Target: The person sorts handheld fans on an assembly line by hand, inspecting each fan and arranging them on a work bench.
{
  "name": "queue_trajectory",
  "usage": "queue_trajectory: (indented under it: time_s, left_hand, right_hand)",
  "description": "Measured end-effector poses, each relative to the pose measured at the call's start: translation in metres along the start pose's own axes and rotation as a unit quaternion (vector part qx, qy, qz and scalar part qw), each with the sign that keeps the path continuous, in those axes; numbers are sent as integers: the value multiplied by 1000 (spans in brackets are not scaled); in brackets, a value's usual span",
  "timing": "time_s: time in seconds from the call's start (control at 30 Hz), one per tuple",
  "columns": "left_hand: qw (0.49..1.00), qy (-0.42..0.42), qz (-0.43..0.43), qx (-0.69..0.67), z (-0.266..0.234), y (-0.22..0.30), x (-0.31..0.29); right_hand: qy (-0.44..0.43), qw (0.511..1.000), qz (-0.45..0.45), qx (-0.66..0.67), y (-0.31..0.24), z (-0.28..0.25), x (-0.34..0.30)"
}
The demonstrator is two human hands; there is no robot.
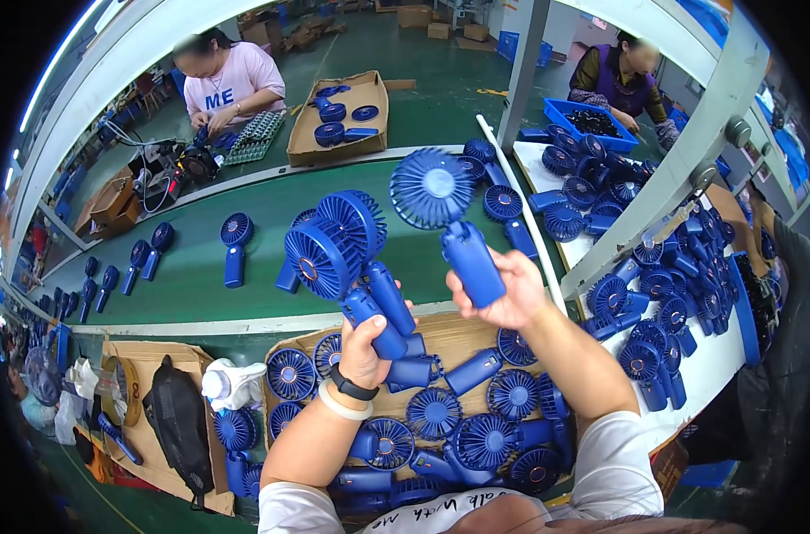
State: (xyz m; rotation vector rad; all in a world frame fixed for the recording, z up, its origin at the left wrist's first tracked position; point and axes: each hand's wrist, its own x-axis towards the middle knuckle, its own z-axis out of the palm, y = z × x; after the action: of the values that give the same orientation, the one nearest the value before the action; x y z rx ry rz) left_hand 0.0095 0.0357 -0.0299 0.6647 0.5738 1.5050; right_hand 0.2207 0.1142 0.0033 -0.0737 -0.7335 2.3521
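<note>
Two blue handheld fans [319, 260] are gripped in my left hand [362, 358], heads up and overlapping. Its fingers wrap round the handles; a dark wristband and a pale bracelet circle that wrist. My right hand [509, 292] is closed round the handle of another blue handheld fan [473, 264], raised over the belt and tilted left, its head slightly blurred. Below both hands, a cardboard box [458, 331] holds several more blue fans [433, 413], lying in mixed directions.
Fans [236, 230] lie along the green conveyor belt [191, 307]. More are heaped on the white table [703, 356] at right, beside a metal post [663, 191]. At left are a black bag [178, 423] and a white bottle [236, 384]. Two people [231, 84] sit across the belt.
</note>
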Motion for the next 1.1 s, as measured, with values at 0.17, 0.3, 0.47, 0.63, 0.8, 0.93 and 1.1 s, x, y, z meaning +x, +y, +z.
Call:
queue_trajectory:
  time_s: [0.17, 0.3, 0.47, 0.63, 0.8, 0.93, 1.1]
  left_hand:
    - [1000, -5, 5, 9, 0, 4, 0]
    - [1000, -11, 2, 16, 1, 1, 1]
    - [1000, -22, 1, 8, -2, 2, 1]
    - [998, -34, -35, -47, -2, 2, 2]
    - [997, -39, -42, -46, -2, 1, 1]
    - [996, -60, -43, -51, -1, 1, -1]
    - [990, -104, -51, -74, -1, 0, -1]
  right_hand:
    - [-52, 998, -31, 17, 15, 28, -10]
    - [-3, 998, -58, -23, 20, 22, -8]
    - [92, 957, -102, -254, 29, 24, -7]
    - [188, 915, -98, -343, 33, 21, -6]
    - [206, 879, -122, -412, 34, 16, -7]
    - [207, 887, -141, -387, 36, 18, -6]
    - [200, 883, -154, -396, 34, 15, -8]
